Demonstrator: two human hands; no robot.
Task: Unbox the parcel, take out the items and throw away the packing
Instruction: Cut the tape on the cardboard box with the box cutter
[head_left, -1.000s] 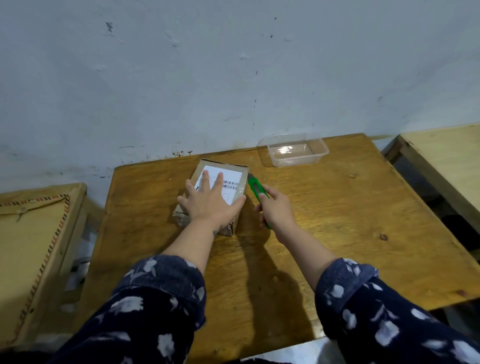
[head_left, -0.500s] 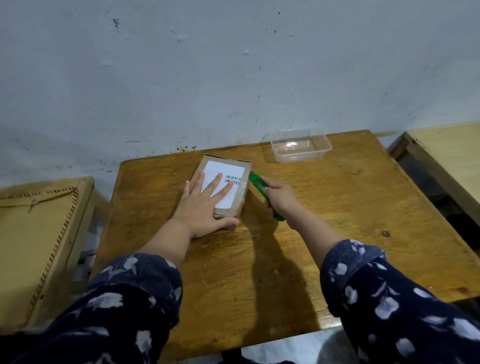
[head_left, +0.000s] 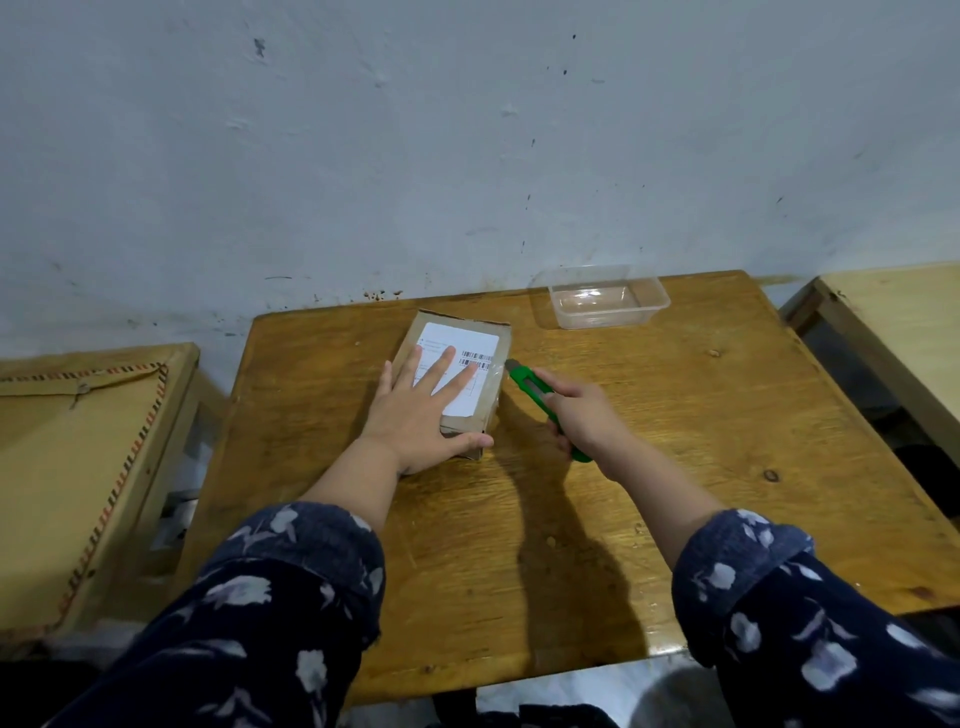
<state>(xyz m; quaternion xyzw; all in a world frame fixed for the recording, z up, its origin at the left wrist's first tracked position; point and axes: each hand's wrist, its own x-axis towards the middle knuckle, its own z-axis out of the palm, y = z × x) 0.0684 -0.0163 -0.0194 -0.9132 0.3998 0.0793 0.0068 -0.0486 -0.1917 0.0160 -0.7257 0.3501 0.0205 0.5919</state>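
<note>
Both hands work: left hand flat on parcel, right hand gripping cutter.

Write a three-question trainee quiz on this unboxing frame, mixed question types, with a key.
1. True or false: the left hand lies flat on the box.
2. The right hand grips: A) scissors B) green cutter C) pen
3. What sits by the wall at the table's far edge?

Key: 1 true. 2 B, its tip at the box's right edge. 3 A clear tub, empty.
</note>
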